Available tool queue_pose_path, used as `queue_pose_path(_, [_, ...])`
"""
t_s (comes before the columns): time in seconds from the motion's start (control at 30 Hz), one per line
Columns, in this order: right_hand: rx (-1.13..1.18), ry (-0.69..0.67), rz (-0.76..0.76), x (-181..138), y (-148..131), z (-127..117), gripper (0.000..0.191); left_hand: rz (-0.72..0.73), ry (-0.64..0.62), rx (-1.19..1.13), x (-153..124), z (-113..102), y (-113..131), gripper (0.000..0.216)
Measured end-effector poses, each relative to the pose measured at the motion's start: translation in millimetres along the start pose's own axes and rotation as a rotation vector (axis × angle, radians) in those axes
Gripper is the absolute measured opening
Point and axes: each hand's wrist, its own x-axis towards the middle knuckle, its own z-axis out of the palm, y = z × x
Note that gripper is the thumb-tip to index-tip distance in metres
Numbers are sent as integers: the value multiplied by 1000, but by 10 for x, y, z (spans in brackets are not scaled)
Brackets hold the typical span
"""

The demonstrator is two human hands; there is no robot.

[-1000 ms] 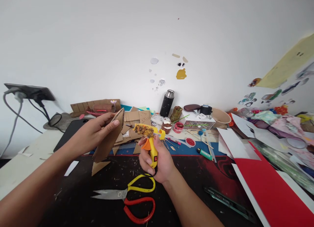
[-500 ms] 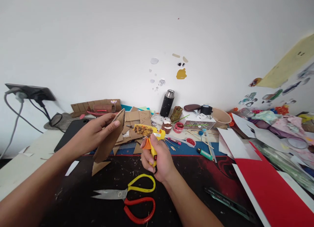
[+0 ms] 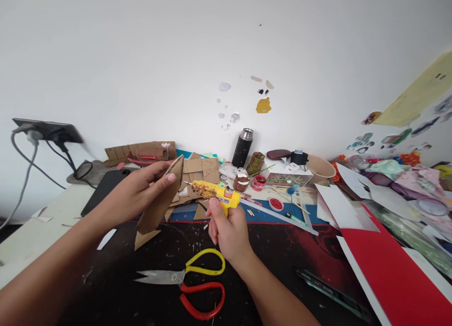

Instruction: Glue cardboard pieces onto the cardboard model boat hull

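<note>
My left hand (image 3: 150, 187) pinches a piece of cardboard (image 3: 164, 199) that stands on edge, its cut edge turned to the right. In my right hand (image 3: 229, 227) is a yellow hot glue gun (image 3: 215, 194), its fingers wrapped round the handle. The gun's nozzle points left and lies close to the cardboard's edge; whether they touch I cannot tell. A long clear glue stick (image 3: 278, 214) juts out of the gun's back end to the right. Scissors (image 3: 178, 277) with one yellow and one red handle lie below both hands on the dark mat (image 3: 268, 274).
Behind the hands lie cardboard scraps (image 3: 201, 170), a black thermos (image 3: 243, 148) and paint jars (image 3: 241, 180). A phone (image 3: 104, 189) rests at left, under a power strip (image 3: 49, 131). To the right are a box cutter (image 3: 332, 288) and red card (image 3: 395, 269).
The glue gun has turned in my right hand, so its side and the long glue stick behind it now show. The cardboard keeps nearly the same pose in my left hand.
</note>
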Motion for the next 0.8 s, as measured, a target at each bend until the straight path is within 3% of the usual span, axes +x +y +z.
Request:
queue_pose_path(0.33, [-107,20,-39,-12,99,-32,66,-1,1,-20,-17,16,9,72])
queue_pose_path(0.8, [-117,44,-53,-9,127,-37,65,14,-15,4,-16,10,28,69])
